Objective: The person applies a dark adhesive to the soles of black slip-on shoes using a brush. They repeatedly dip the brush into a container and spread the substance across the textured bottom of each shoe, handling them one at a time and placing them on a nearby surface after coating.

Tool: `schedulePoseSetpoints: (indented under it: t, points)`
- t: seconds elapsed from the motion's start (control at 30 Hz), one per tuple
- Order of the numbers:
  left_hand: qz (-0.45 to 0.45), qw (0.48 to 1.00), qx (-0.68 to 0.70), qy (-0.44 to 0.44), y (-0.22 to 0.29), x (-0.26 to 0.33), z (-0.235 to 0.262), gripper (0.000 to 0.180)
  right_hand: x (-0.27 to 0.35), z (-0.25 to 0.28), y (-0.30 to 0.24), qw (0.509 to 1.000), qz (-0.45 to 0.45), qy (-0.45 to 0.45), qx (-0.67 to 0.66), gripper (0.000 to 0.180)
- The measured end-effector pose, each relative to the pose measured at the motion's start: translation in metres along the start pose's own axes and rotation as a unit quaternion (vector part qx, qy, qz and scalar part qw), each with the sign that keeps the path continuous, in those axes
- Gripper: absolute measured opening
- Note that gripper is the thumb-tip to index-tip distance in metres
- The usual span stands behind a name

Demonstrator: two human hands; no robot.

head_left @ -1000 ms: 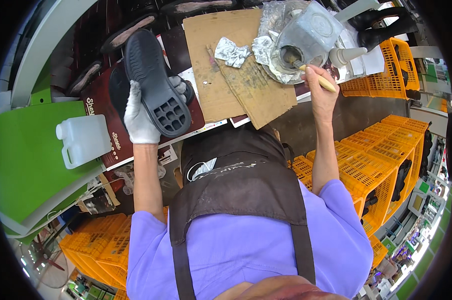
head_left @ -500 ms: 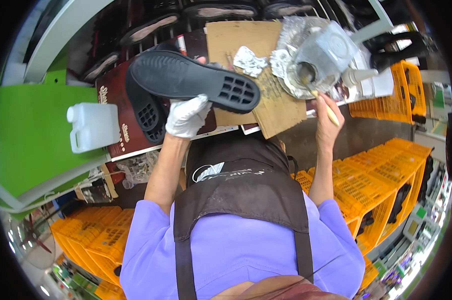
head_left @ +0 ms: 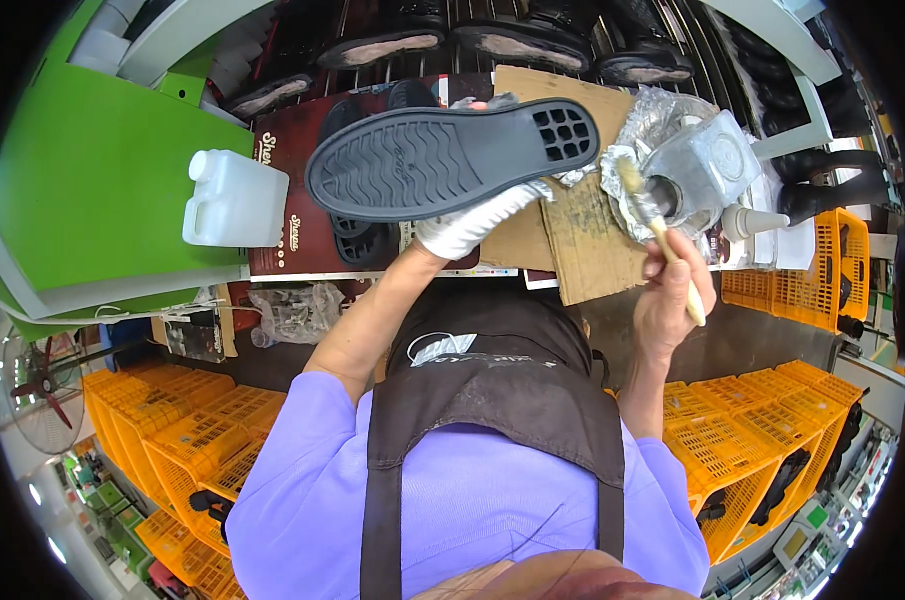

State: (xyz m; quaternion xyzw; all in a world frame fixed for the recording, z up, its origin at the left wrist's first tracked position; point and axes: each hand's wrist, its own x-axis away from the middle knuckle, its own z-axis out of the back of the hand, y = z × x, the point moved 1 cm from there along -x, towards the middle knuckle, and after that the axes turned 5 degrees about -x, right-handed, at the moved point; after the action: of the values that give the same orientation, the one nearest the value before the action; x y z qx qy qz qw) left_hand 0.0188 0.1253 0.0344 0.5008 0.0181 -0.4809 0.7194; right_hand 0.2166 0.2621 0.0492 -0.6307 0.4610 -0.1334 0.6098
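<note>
A gloved left hand (head_left: 469,225) now holds a dark shoe sole (head_left: 452,160) flat, tread up, over the worktop (head_left: 742,340) — half a second ago it was tilted lower. The right hand (head_left: 672,290), fingers closed round a brush (head_left: 657,235), has lifted its bristles to the foil-wrapped glue pot (head_left: 697,170) — gluing looks near.

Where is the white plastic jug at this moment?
In the head view, the white plastic jug stands on the person's left side, on the green surface, just left of the dark shoe sole held by the gloved left hand.
</note>
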Motion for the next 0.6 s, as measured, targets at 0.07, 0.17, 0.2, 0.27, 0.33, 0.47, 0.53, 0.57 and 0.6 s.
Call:
schedulePoseSetpoints:
  t: [0.07,0.17,0.2,0.27,0.33,0.47,0.53,0.57,0.6]
  points:
    - [0.017,0.999,0.032,0.002,-0.002,0.001,-0.007,0.068,-0.003,-0.026,-0.008,0.998,0.028,-0.055,0.010,0.026]
    - [0.089,0.976,0.196,-0.023,0.002,0.001,-0.013,0.065,-0.012,-0.056,-0.016,0.985,0.096,-0.110,0.091,0.020]
    - [0.090,0.967,0.238,-0.023,0.008,0.000,-0.012,0.065,-0.013,-0.063,-0.015,0.985,0.093,-0.114,0.093,0.020]
    - [0.089,0.942,0.322,-0.021,0.017,0.000,-0.009,0.065,-0.013,-0.072,-0.013,0.984,0.087,-0.122,0.097,0.020]
    - [0.062,0.964,0.258,0.020,0.014,0.005,-0.011,0.073,-0.010,-0.080,-0.008,0.984,0.085,-0.133,0.081,0.021]
    - [0.106,0.881,0.456,0.070,0.008,0.013,-0.023,0.083,-0.008,-0.097,-0.010,0.979,0.084,-0.176,0.067,0.021]
    - [0.173,0.819,0.545,0.048,-0.002,0.014,-0.025,0.084,-0.008,-0.104,-0.012,0.972,0.088,-0.212,0.053,0.021]
    - [0.207,0.780,0.589,0.038,-0.006,0.014,-0.026,0.085,-0.007,-0.107,-0.013,0.969,0.086,-0.226,0.051,0.020]
    - [0.243,0.738,0.629,0.032,-0.009,0.013,-0.026,0.086,-0.008,-0.106,-0.013,0.969,0.081,-0.226,0.051,0.019]
